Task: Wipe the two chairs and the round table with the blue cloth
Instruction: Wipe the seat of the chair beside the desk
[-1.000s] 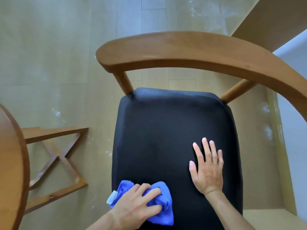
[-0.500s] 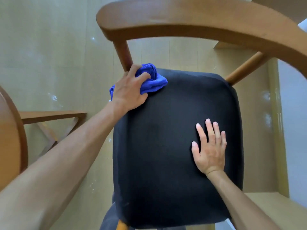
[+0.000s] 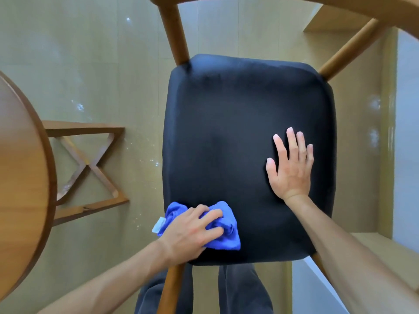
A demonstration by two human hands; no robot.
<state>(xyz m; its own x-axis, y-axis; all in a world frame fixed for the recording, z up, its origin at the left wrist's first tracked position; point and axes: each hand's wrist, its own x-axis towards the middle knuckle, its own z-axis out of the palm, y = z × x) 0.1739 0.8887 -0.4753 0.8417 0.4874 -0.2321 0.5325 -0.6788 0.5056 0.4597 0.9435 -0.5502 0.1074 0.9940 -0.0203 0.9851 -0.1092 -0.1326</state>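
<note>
Head view, looking straight down onto a chair (image 3: 249, 137) with a black padded seat and a curved wooden back rail crossing the top of the frame. The left hand (image 3: 192, 232) sits at the near left corner of the seat, knuckles up, forearm entering from the lower left. Its fingers (image 3: 210, 216) are curled over a bunched blue cloth (image 3: 229, 232) and press it onto the seat; a small white tag on the cloth sticks out past the seat's left edge. The right hand (image 3: 291, 166) lies flat, palm down, on the right half of the seat, well apart from the cloth. Its fingers are straight and slightly spread, pointing toward the chair back, holding nothing; its forearm enters from the lower right. The wooden round table (image 3: 22, 177) shows as an arc at the left edge, with its crossed base on the floor (image 3: 90, 64) between table and chair. The person's dark trouser legs (image 3: 244, 291) show just below the seat's near edge.
</note>
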